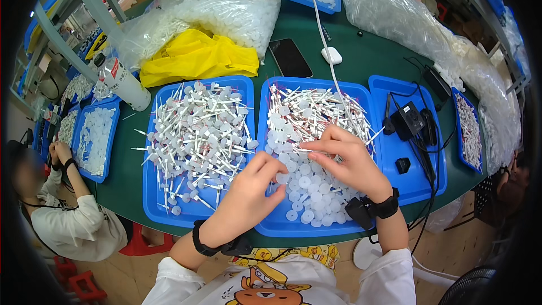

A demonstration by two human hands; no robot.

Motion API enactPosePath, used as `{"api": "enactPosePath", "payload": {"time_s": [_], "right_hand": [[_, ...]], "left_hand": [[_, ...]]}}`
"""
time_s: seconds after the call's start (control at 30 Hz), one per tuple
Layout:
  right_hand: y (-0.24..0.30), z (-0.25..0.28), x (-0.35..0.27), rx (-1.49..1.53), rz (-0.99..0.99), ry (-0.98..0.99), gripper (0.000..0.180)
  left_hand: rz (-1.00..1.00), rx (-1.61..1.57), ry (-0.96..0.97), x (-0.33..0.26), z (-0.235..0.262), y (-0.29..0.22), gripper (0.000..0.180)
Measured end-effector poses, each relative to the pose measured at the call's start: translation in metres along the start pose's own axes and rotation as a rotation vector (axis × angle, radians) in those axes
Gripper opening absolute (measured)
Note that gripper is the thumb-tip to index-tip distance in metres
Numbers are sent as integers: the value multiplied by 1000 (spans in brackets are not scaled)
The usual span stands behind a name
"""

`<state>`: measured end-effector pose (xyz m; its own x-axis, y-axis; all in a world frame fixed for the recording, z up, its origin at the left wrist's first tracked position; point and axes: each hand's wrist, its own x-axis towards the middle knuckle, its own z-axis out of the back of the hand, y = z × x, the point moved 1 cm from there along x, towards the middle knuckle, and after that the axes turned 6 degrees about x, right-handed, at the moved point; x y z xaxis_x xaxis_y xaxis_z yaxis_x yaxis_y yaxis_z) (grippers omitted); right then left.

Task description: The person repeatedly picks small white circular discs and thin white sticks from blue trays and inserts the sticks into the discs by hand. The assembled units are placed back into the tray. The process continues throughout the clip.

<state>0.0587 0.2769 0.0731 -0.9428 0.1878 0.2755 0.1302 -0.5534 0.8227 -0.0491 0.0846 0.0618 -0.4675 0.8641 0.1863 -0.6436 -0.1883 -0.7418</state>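
My left hand is closed in a pinch over the middle blue tray, and a translucent white plastic disc shows at its fingertips. To its right, my right hand pinches a thin white plastic stick between thumb and fingers. Below both hands, loose translucent discs fill the near part of the middle tray. White sticks with reddish ends are heaped in its far part. In the left blue tray lies a pile of sticks with discs fitted on them.
Black adapters and cables lie in a right-hand blue tray. Behind are a phone, a white case, a yellow bag and a bottle. A white cable hangs over the middle tray. A co-worker sits at left.
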Motion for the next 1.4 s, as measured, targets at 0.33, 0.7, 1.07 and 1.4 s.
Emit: {"api": "enactPosePath", "payload": {"time_s": [0.33, 0.7, 1.07, 1.4], "right_hand": [[16, 4, -4, 38, 144, -90, 23], [16, 6, -6, 62, 178, -108, 23], [16, 7, -5, 56, 189, -131, 22], [13, 5, -5, 73, 213, -94, 22]], "left_hand": [[-6, -154, -267, 5, 4, 0, 34], [75, -688, -144, 3, 1, -1, 33], [125, -726, -68, 1, 3, -4, 32], [119, -758, -101, 1, 2, -4, 31]]}}
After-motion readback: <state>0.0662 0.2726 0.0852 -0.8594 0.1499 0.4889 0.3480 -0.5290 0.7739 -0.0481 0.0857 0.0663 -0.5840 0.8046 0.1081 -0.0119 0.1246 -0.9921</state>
